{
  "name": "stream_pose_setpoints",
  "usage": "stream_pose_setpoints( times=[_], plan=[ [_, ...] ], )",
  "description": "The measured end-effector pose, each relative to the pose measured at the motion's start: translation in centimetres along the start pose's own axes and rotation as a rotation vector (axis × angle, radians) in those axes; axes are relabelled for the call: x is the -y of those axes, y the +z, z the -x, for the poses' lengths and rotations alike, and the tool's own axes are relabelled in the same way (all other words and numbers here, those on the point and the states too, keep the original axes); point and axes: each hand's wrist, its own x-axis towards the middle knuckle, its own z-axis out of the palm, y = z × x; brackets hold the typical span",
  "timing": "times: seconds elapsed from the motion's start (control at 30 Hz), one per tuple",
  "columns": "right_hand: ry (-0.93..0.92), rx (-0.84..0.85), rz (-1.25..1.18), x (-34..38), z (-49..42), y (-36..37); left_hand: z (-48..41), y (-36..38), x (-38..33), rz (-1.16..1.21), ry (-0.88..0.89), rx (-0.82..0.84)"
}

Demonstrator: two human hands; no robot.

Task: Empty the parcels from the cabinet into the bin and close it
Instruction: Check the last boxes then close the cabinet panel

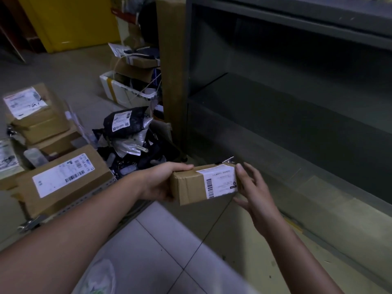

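Observation:
A small brown cardboard parcel (191,185) with a white barcode label hangs in the air in front of the dark grey cabinet (297,124). My left hand (161,181) grips its left end, thumb on top. My right hand (252,187) touches its right end with straight, spread fingers. The cabinet's lower shelf looks bare and dark. To the left, a metal-edged bin (93,192) holds several labelled cardboard boxes, the nearest being a large box (63,179).
Black and silver mailer bags (127,132) lie piled on the floor between bin and cabinet. A white foam box (125,90) with more packages stands behind them. A yellow cabinet (70,20) is at the far left. White floor tiles lie below my arms.

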Motion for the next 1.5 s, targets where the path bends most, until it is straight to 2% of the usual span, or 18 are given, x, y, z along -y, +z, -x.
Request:
stream_pose_setpoints(
  times=[0.13, 0.2, 0.47, 0.63, 0.77, 0.87, 1.0, 1.13, 1.2, 1.33, 1.4, 1.5],
  plan=[
    [0.078, 0.199, -0.188, -0.2, -0.4, -0.3, 0.0, -0.4, 0.0, -0.041, -0.043, 0.07],
    [0.093, 0.24, -0.224, -0.4, -0.6, -0.4, -0.1, -0.4, -0.1, -0.023, -0.038, 0.097],
    [0.17, 0.053, -0.37, -1.0, -0.7, 1.0, 0.2, -0.7, -0.9, 0.372, 0.203, -0.027],
    [0.252, 0.092, -0.505, -0.9, -0.1, 2.4, -0.3, -0.3, -0.4, 0.215, 0.235, -0.078],
    [0.329, 0.139, -0.514, -0.8, 0.5, 3.6, -0.9, 0.9, 0.6, 0.028, 0.2, -0.041],
    [0.372, 0.194, -0.512, -1.1, 0.8, 4.4, -1.2, 1.2, 1.0, 0.027, 0.236, 0.011],
    [0.385, 0.273, -0.382, -0.8, 0.9, 4.5, -1.2, 1.4, 0.6, 0.096, 0.282, -0.064],
    [0.277, 0.263, -0.066, -0.5, 1.0, 4.4, -0.8, 1.5, -0.2, 0.175, 0.238, -0.108],
    [0.186, 0.189, 0.053, -0.4, 0.8, 4.3, -0.6, 1.3, -0.4, 0.169, 0.186, -0.109],
    [0.038, -0.031, 0.044, 0.2, -0.1, 3.3, 0.0, 0.5, -0.7, 0.205, 0.12, -0.087],
    [-0.039, -0.02, 0.027, 0.5, -0.5, 2.4, 0.0, -0.1, -0.5, 0.187, 0.079, -0.08],
    [-0.187, 0.126, 0.119, 0.1, -1.0, 1.1, 0.1, -0.4, -0.3, 0.144, 0.044, -0.064]
  ],
)
